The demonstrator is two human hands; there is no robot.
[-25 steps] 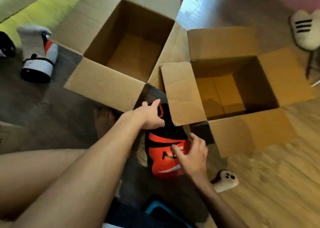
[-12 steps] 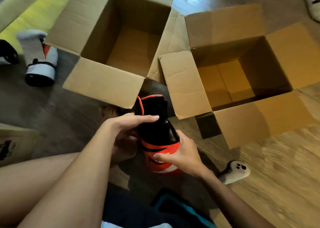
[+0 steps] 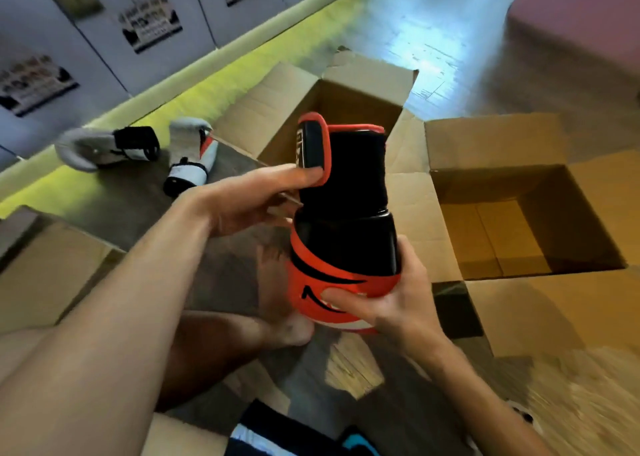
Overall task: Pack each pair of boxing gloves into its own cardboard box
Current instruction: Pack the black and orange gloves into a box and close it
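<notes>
- 10 o'clock, on the floor: grey-and-white gloves (image 3: 104,147).
- Left hand (image 3: 249,199): pinching the cuff strap, thumb on top.
- Centre, held upright: red-and-black boxing glove (image 3: 346,220); likely light, soft, slick; best gripped at cuff and padding.
- Right hand (image 3: 391,303): curled round the padded end.
- 3 o'clock: open cardboard box (image 3: 491,147).

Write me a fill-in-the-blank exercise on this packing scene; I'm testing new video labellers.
1. The left hand and right hand hold one red and black glove with its cuff pointing ___.
2. Two grey gloves lie on the ___.
3. The cardboard box nearest the right hand is open and ___.
Missing words: up; floor; empty.
</notes>
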